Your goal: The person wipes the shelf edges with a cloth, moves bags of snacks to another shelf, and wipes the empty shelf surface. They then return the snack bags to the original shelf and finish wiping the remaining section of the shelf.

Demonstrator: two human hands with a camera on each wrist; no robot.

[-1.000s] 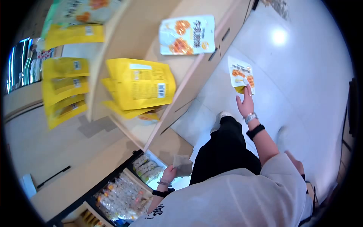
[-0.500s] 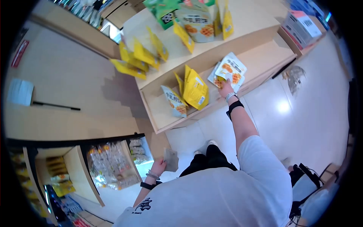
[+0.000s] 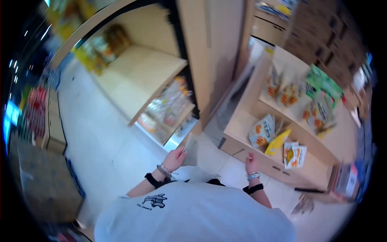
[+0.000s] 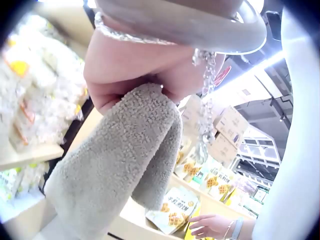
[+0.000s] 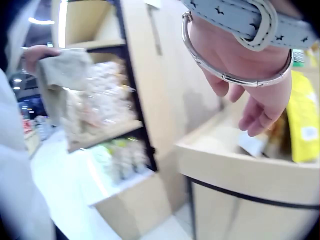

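The left hand pinches the grey cloth, left of the wooden shelf. The empty right hand, fingers loosely bent, hangs near the yellow packet; edge-handling should avoid crushing it.

Head view downward (cloth in all)
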